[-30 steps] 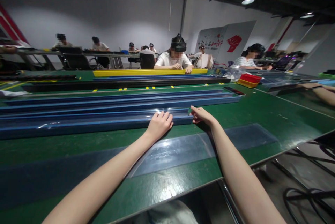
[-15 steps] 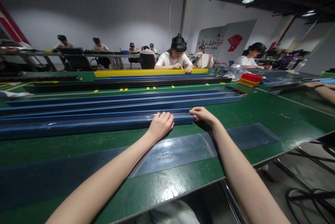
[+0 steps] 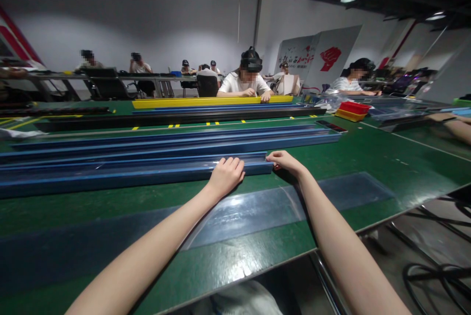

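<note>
Beyond our front rail (image 3: 147,173), rightward: red bin (image 3: 354,107) over yellow bin (image 3: 349,117), contents unclear. Rail on tabletop (image 3: 371,153); left hand (image 3: 227,173) half-curled round its near wall, right hand (image 3: 284,160) pinching its right end.

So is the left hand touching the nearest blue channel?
Touching: head view shows the left hand draped across the near wall of the blue channel.

Smooth plastic-looking blue channel (image 3: 147,177), glossy clear plastic sheet (image 3: 245,212), shiny green tabletop (image 3: 371,153).
</note>
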A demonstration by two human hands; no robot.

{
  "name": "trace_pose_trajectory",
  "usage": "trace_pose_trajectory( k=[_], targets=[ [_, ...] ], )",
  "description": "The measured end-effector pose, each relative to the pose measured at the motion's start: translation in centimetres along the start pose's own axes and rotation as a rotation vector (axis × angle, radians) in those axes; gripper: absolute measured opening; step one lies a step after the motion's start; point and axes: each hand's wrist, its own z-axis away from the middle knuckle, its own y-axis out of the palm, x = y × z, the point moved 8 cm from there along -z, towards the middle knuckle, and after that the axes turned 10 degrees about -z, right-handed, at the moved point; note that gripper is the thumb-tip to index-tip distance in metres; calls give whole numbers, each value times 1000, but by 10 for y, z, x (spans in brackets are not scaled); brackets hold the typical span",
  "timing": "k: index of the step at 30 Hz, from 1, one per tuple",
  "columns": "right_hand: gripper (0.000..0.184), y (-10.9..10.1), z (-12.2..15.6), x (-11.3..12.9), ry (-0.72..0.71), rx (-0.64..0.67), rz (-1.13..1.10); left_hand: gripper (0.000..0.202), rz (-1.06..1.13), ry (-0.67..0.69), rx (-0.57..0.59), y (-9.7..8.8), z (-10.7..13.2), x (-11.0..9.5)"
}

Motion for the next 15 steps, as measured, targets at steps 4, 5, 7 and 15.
trace_pose_trajectory(
  k=[4, 5, 7, 15],
  targets=[
    [14, 0, -1, -1, 2, 3, -5, 14, -2, 3, -1, 1, 0, 0],
    [14, 0, -1, -1, 1, 4, -7, 14, -4, 4, -2, 1, 0, 0],
    [14, 0, -1, -1, -2, 8, -10, 14, -8, 5, -2, 2, 0, 0],
    [19, -1, -1, -3, 12, 3, 12, 15, 0, 7, 15, 2, 0, 0]
  ],
)
